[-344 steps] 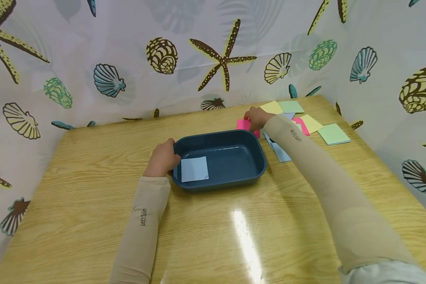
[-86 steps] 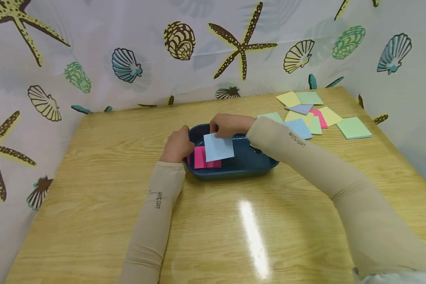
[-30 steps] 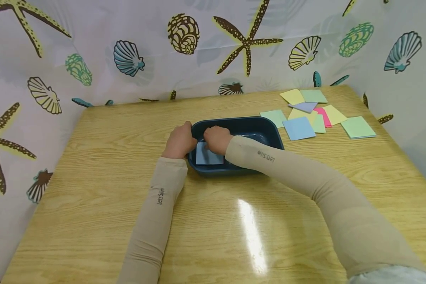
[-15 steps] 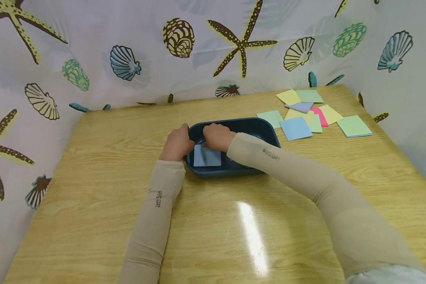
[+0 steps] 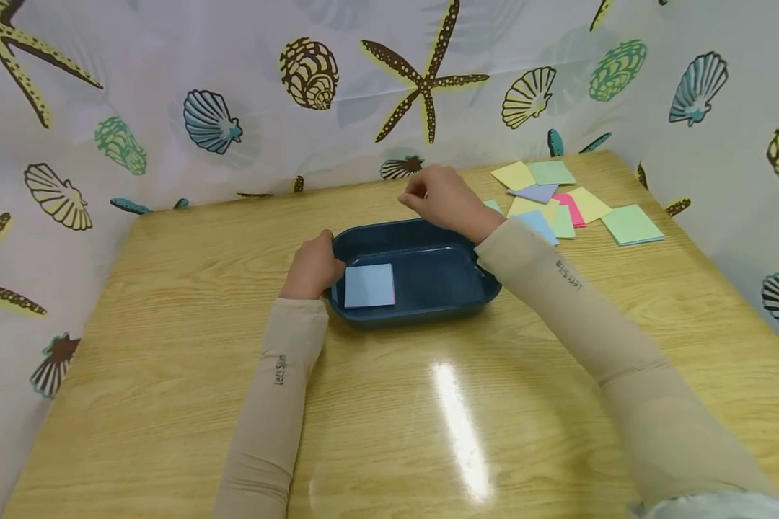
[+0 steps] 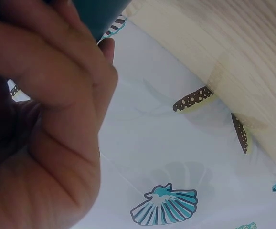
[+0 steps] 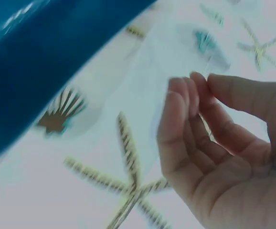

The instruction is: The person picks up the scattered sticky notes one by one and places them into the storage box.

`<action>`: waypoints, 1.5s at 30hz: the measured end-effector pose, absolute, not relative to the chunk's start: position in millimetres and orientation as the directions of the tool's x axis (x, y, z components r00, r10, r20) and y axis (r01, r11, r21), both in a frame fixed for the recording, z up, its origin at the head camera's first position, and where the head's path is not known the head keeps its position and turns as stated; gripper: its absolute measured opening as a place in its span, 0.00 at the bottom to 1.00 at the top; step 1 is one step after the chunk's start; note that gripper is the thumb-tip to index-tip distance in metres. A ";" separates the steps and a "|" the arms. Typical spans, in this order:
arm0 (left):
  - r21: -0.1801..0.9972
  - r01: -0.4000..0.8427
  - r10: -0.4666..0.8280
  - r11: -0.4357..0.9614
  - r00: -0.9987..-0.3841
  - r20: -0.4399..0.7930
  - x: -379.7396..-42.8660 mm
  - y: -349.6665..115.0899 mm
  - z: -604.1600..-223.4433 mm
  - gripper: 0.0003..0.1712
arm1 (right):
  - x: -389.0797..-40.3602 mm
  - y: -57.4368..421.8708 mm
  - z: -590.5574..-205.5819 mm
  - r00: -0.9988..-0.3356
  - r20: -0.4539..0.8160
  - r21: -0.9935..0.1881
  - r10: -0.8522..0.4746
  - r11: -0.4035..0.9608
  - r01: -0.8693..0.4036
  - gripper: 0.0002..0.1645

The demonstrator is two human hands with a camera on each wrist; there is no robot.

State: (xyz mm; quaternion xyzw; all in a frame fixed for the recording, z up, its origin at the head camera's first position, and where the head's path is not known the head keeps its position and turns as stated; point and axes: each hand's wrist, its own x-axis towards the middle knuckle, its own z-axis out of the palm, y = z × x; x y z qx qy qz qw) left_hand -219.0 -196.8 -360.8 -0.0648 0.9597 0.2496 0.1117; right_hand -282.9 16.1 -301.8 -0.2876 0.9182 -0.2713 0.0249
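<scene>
My left hand (image 5: 311, 268) grips the left end of a dark blue plastic tub (image 5: 438, 281). In the left wrist view, its curled fingers (image 6: 71, 71) are close up beside a corner of the tub (image 6: 100, 14). A light blue sticky note pad (image 5: 368, 286) lies flat in the tub's left part, with a thin pink edge showing at its right side. Above the tub's back rim hovers my right hand (image 5: 444, 202), loosely curled. The right wrist view shows thumb and fingertips close together with nothing between them.
Several sticky note pads lie at the table's back right: yellow (image 5: 514, 176), green (image 5: 552, 172), purple (image 5: 534, 192), pink (image 5: 570, 210), blue (image 5: 537, 225) and a thicker green one (image 5: 632, 224). A patterned curtain (image 5: 247, 65) stands behind the wooden table (image 5: 201, 288).
Pink pads went into the tub, then my right hand laid a light blue pad over them and pressed it. Since then that hand has let go and risen over the back rim.
</scene>
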 end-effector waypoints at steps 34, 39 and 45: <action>0.463 -0.167 -0.065 0.870 -0.971 -0.229 -218.5 -196.2 -362.2 0.34 | -325.7 165.2 -375.0 -0.958 -0.277 -0.212 -0.070 0.977 -0.010 0.40; 0.464 -0.165 -0.063 0.870 -0.972 -0.227 -218.4 -197.4 -361.9 0.34 | -327.0 163.4 -376.7 -0.968 -0.249 -0.253 -0.045 0.967 0.020 0.46; 0.470 -0.169 -0.064 0.866 -0.971 -0.231 -218.6 -198.2 -362.0 0.34 | -327.1 157.4 -371.2 -0.975 -0.221 -0.355 0.009 0.931 0.089 0.41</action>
